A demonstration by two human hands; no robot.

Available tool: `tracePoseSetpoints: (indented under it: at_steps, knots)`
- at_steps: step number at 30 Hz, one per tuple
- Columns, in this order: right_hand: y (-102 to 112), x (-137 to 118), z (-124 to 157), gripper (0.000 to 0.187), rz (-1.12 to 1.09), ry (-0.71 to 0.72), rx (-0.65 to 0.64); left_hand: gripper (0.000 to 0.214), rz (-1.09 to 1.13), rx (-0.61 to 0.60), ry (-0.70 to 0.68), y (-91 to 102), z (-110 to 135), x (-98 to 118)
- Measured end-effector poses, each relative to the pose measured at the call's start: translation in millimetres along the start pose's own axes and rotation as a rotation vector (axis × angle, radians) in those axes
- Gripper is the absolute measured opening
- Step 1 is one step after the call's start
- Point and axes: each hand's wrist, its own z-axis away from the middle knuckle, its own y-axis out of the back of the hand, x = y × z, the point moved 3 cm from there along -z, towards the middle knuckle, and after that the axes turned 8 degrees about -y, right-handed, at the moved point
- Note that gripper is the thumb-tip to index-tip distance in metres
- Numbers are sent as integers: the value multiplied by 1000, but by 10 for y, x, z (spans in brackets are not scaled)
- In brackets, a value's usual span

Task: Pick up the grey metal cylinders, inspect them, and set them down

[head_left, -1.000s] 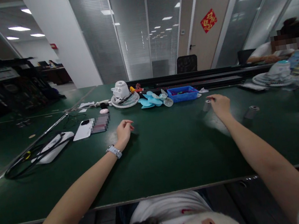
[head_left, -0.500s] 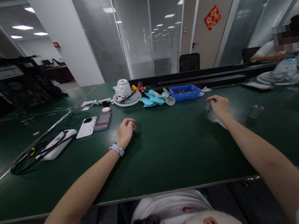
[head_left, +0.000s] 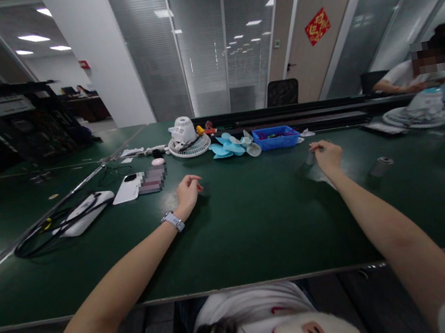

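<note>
My left hand [head_left: 188, 193] rests on the green table, fingers loosely bent and apart, with nothing visible in it. Beyond it stands a white fan body [head_left: 183, 132] on a round white grille [head_left: 190, 148]. Farther right, my right hand [head_left: 328, 157] is closed, its fingertips pinching the top of a small grey cylinder [head_left: 310, 159]. The palm hides part of the grip. A similar grey metal cylinder [head_left: 381, 166] lies to the right of that hand. Blue fan blades [head_left: 227, 145] and a translucent fan blade [head_left: 252, 147] lie between the hands, farther back.
A blue basket [head_left: 277, 136] holds small parts. On the left lie a white phone [head_left: 125, 189], a white device [head_left: 86, 215] and a black cable [head_left: 28, 250]. Black rails [head_left: 300, 123] run along the back. A person [head_left: 398, 77] sits at the far right near more fan parts.
The grey cylinder at the right hand shows slightly more clearly. Both hands stay in nearly the same place; the view has shifted a little.
</note>
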Motion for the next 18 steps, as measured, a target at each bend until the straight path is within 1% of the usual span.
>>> tracePoseSetpoints:
  at_steps: [5,9,11,14,16,18]
  knots:
    - [25,-23,21,19,92,-81,-18,17,-11,4,-4,-2,-4,-9]
    - [32,-79,120,22,147,-85,-21,17,-17,-3,-14,0,-10,-28]
    - [13,-98,181,28,152,-58,-22,17,-23,-10,-19,-1,-12,-37]
    - [-24,-99,245,43,167,-25,-13,18,-18,-18,-22,-8,-19,-49]
    - [-45,-73,260,49,180,-57,-18,18,-16,-19,-18,-14,-26,-59]
    - [-61,-36,262,53,204,-132,-39,19,-16,-17,-16,-18,-35,-72]
